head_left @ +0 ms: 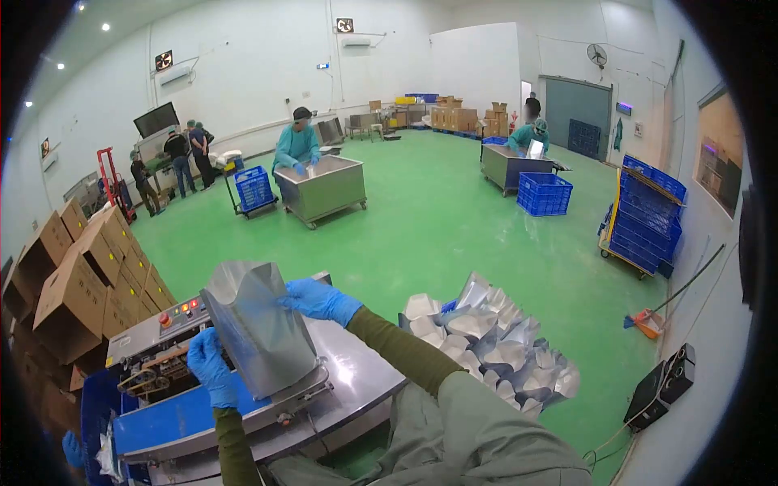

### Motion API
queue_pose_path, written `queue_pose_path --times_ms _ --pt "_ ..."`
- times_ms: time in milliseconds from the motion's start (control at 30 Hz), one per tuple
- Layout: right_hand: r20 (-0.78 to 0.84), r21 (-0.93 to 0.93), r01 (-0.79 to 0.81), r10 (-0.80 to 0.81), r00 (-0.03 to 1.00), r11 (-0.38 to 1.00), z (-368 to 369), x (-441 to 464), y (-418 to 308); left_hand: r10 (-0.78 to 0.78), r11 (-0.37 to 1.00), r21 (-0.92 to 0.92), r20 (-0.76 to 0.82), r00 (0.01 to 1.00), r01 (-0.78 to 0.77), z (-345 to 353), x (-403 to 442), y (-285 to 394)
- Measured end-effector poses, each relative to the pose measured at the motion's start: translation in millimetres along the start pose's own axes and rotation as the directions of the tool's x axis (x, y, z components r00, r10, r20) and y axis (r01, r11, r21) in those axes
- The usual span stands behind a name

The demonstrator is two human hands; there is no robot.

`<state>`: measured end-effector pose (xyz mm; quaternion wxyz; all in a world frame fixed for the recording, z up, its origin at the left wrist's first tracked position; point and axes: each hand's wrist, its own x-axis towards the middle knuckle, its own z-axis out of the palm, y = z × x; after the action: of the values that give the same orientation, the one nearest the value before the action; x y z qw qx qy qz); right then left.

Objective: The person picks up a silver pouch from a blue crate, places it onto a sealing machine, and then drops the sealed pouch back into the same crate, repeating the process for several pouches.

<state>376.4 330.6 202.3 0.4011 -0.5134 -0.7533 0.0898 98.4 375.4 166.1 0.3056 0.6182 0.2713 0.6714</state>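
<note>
A silver foil bag (263,340) stands tilted on the blue conveyor belt (182,417) of a sealing machine (174,330), its open mouth at the top. My right hand (322,300), in a blue glove, is closed on the bag's upper right edge. My left hand (212,368), also gloved, is beside the bag's left edge with loosely bent fingers. It does not appear to hold the bag. Many more open-topped silver bags (494,344) are packed together to my right, their container mostly hidden.
Cardboard boxes (77,283) are stacked at left. Another blue-gloved hand (71,448) shows at lower left, near a blue crate (97,405). Co-workers stand at metal tubs (324,190) across the green floor. Blue crates (545,194), a loaded trolley (644,215) and a speaker (660,389) are at right.
</note>
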Motion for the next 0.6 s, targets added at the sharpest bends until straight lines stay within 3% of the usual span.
queue_pose_path --times_ms 67,100,200,233,333,467,500,567,600 --pt "-0.066 0.007 0.085 -0.084 0.994 0.996 -3.5 -3.7 -15.2 -0.066 0.986 -0.155 -0.073 0.995 0.054 -2.1 5.8 13.2" --pt "-0.063 -0.006 0.093 -0.093 0.994 0.996 -2.6 -0.3 -16.4 0.079 0.996 -0.039 -0.027 0.996 -0.080 -3.1 5.1 14.8" --pt "-0.016 0.039 -0.030 0.031 0.999 0.999 -1.9 -2.4 -13.8 0.116 0.990 0.086 -0.004 0.993 -0.115 9.2 -9.1 19.3" --pt "-0.029 0.055 -0.012 0.014 0.999 0.998 3.5 -0.7 -5.3 0.034 0.999 0.039 0.075 0.997 -0.037 9.1 -12.9 12.9" --pt "-0.084 -0.018 -0.020 0.018 0.996 1.000 9.9 -4.1 -4.0 0.001 0.998 0.057 0.083 0.997 -0.006 15.5 -13.7 -1.2" --pt "-0.078 0.188 -0.041 0.056 0.995 0.981 14.7 -16.6 -17.1 -0.119 0.988 0.112 0.153 0.981 0.102 4.2 -30.0 -24.1" --pt "-0.075 0.201 -0.064 0.080 0.994 0.977 15.9 -20.2 -16.0 -0.042 0.985 0.171 0.109 0.993 0.023 5.9 -30.9 -19.4" --pt "-0.005 -0.059 -0.061 0.061 0.998 0.996 6.9 -12.7 -15.3 -0.053 0.986 0.162 0.124 0.991 0.033 4.1 -34.3 -20.4" --pt "-0.014 -0.045 -0.042 0.042 0.999 0.998 1.2 -7.2 -15.8 -0.050 0.988 0.150 0.117 0.992 0.032 7.0 -28.2 -19.7"
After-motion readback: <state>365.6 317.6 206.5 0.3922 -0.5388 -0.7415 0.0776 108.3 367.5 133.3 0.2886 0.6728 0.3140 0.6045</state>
